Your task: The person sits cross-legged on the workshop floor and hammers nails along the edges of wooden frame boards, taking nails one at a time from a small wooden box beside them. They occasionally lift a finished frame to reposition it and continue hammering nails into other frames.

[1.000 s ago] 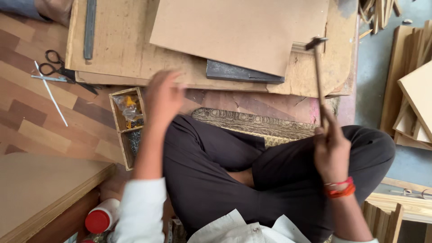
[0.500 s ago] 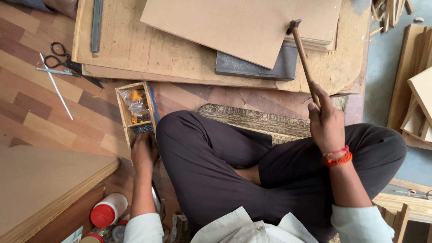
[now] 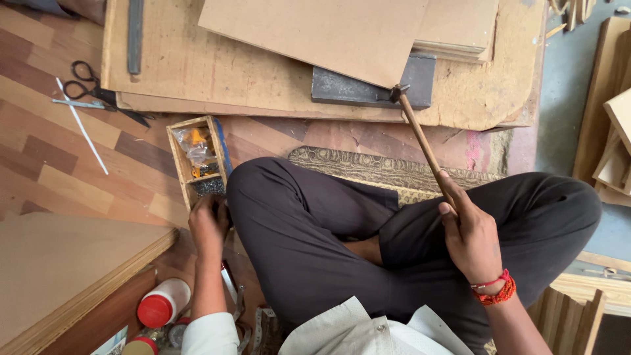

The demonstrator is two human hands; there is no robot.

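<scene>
Clear plastic bag [image 3: 196, 146] w/ orange-yellow contents sits crumpled in the far compartment of a small wooden box [image 3: 176, 152] on the floor, just off the near-left corner of the big work board. Near compartment holds dark small bits; can't tell what. White plastic bottle [image 3: 163, 303] w/ red cap lies on its side at the bottom left, beside the edge of a low wooden board. Next to it, at the frame's bottom edge, a 2nd container [image 3: 135, 346] w/ red top, only partly seen. No signs or screens; any labels too small to make out.
</scene>
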